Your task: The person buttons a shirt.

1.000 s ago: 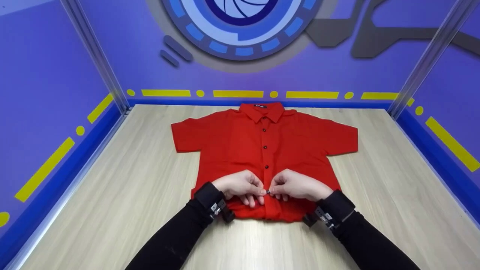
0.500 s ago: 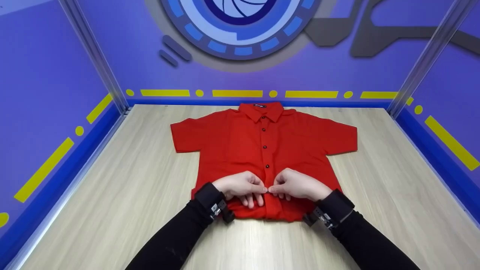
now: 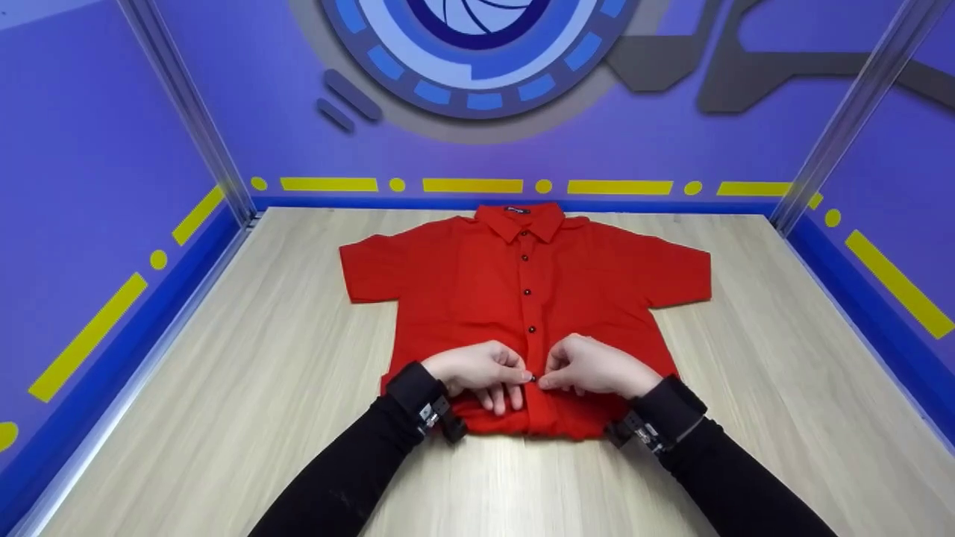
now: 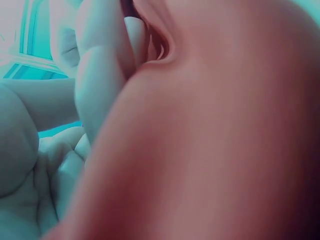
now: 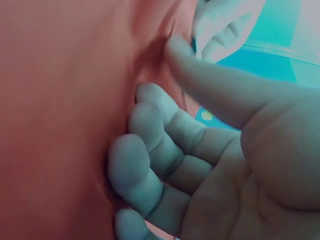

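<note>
A red short-sleeved shirt (image 3: 462, 291) lies front up, its collar at the far side and its bottom edge bunched near me. Black buttons run down its front placket. My left hand (image 3: 477, 371) pinches the placket just left of a low button (image 3: 533, 379), its other fingers hanging over the cloth. From the other side, my right hand (image 3: 597, 367) holds the cloth beside that button with thumb and index finger. In the right wrist view, the thumb (image 5: 210, 82) meets a fold while curled fingers rest against the shirt. Red cloth (image 4: 210, 135) hides most of the left wrist view.
The shirt lies on a light wood table (image 3: 283, 373), with wood showing on both sides. Blue-purple panels with yellow marks (image 3: 474, 185) enclose the back and sides. Black wrist straps (image 3: 415, 388) with small cameras sit on both forearms.
The right fingertips closed over the button half a second ago, then drew back slightly to the right, so the button shows between the hands. The left hand has stayed almost still.
</note>
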Demonstrator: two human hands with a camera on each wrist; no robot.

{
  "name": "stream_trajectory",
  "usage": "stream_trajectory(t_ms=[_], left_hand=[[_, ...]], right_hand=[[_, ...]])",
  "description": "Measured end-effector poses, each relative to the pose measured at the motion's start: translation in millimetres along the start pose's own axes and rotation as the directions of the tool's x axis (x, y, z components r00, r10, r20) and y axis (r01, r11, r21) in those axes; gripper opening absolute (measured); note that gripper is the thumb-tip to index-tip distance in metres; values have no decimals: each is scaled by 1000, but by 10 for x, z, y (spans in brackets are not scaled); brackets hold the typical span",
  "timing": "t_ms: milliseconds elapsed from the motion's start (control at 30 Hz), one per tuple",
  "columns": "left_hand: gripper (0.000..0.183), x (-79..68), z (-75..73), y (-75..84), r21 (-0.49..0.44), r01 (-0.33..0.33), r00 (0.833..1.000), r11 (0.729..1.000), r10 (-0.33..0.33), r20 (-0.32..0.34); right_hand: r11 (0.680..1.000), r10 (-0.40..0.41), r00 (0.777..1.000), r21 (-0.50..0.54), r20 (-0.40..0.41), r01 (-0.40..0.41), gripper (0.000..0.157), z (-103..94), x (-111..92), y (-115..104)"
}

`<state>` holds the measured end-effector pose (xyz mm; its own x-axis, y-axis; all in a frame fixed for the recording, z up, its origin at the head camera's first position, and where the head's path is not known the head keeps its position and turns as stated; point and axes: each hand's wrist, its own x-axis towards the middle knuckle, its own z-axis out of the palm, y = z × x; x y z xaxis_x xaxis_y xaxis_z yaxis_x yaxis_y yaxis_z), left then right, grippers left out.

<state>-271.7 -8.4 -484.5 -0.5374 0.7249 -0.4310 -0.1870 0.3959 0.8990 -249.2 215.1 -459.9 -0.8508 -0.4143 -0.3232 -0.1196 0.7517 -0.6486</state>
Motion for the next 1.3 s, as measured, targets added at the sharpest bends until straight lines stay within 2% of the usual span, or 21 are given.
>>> stream_trajectory(t_ms=[100, 233, 500, 667, 767, 867, 1133, 1300], left_hand=[[18, 2, -1, -8, 1, -6, 1000, 1000, 6, 3], [17, 4, 1, -11, 7, -16, 1000, 1000, 16, 2], [17, -3, 9, -3, 41, -5, 1000, 999, 6, -28], [17, -8, 22, -17, 59, -11, 999, 998, 13, -29], [18, 4, 24, -10, 61, -15, 999, 998, 17, -32], [19, 12, 25, 2, 64, -16, 999, 998, 18, -32], [17, 11, 17, 2, 69, -4, 999, 998, 6, -38], [19, -18, 28, 5, 73, 3, 999, 997, 1, -53]], right_hand=[[997, -36, 999, 66, 15, 35, 15, 20, 17, 6], [992, -47, 999, 122, 19, 44, 12, 36, 26, 9], [1000, 19, 1000, 11, -16, -19, 20, 49, 17, -12], [992, 14, 1000, 126, 19, -17, 15, 63, 14, -23], [979, 6, 1000, 204, 15, -8, 15, 58, 14, -20], [972, 7, 1000, 236, 5, -8, 16, 52, 14, -20], [982, 79, 997, 173, 0, -78, 15, 38, -1, -37], [994, 57, 998, 99, -13, -55, 25, -4, -4, -21]])
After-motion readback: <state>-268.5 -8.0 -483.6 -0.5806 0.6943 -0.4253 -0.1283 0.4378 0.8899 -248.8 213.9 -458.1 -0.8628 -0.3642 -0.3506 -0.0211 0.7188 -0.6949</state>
